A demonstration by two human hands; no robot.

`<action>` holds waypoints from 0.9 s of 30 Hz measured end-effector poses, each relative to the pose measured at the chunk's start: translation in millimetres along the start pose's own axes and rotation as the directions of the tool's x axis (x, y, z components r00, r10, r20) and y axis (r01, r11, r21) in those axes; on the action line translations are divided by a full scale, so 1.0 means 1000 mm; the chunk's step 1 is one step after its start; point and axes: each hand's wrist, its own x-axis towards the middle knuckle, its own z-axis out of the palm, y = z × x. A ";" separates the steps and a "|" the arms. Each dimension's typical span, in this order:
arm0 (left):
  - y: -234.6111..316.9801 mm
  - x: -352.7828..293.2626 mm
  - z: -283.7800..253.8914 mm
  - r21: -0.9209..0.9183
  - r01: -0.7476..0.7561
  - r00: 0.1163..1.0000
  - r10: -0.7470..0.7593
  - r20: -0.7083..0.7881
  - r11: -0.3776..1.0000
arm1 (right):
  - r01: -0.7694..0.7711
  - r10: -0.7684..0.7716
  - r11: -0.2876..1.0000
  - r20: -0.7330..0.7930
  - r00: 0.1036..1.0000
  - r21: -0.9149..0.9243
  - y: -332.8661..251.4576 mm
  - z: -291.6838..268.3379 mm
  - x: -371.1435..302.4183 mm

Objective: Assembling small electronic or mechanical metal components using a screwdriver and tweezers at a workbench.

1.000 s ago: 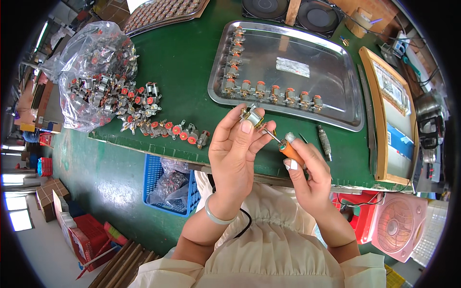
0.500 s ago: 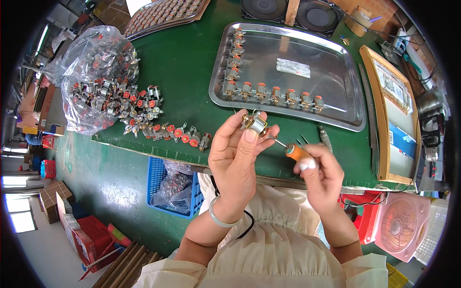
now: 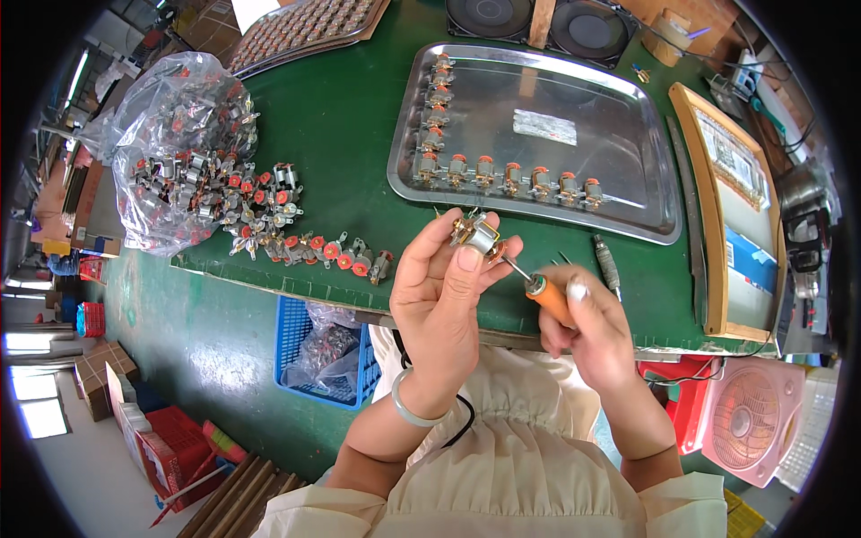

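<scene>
My left hand (image 3: 439, 296) pinches a small electric motor (image 3: 475, 235), a silvery cylinder with brass-coloured ends and a red piece, just off the near edge of a metal tray (image 3: 538, 213). In my right hand (image 3: 592, 327) is a screwdriver (image 3: 552, 298) with an orange handle. Its shaft points up and left, and the tip meets the motor's near end; the exact contact is too small to make out. Similar motors (image 3: 512, 178) stand along the tray's left and near sides. A row of loose motors (image 3: 345, 258) lies to the left of my left hand.
A clear plastic bag (image 3: 184, 134) spills a heap of motors onto the green table (image 3: 332, 117). Right of my hands lies a grey knurled tool (image 3: 606, 264), near a wooden frame (image 3: 717, 269). Beneath the table's edge sits a blue crate (image 3: 291, 345). Another filled tray (image 3: 305, 36) stands far left.
My right hand has turned around the screwdriver's handle, its fingers now placed differently and the handle angled more downward. My left hand keeps the motor in nearly the same place.
</scene>
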 end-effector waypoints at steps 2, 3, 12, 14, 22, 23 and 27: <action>-0.001 0.000 0.002 -0.011 0.016 1.000 -0.016 0.012 1.000 | 0.440 -0.510 0.851 -0.251 0.823 -0.288 0.010 0.019 0.005; -0.001 -0.001 0.003 -0.012 0.018 1.000 -0.018 0.014 1.000 | 0.438 -0.562 0.792 -0.227 0.796 -0.425 0.013 0.014 0.006; 0.001 0.001 -0.004 -0.023 0.071 0.996 -0.070 0.047 0.997 | 0.112 -0.144 0.970 -0.138 0.980 -0.216 -0.016 -0.009 -0.006; 0.001 0.001 -0.008 -0.001 0.103 0.992 -0.102 0.075 0.995 | 0.310 -0.320 0.947 -0.193 0.928 -0.080 -0.021 -0.016 -0.006; -0.014 0.002 -0.024 0.511 -0.134 0.891 -0.122 0.437 0.849 | 0.614 -0.770 0.280 0.208 0.603 -0.738 -0.051 -0.026 -0.009; -0.015 0.001 -0.024 0.586 -0.160 0.873 -0.164 0.460 0.795 | 0.605 -0.743 0.175 0.299 0.598 -0.777 -0.054 -0.029 -0.008; -0.018 0.000 -0.021 0.683 -0.224 0.867 -0.178 0.465 0.695 | 0.608 -0.694 0.528 0.112 0.712 -0.592 -0.044 -0.020 -0.001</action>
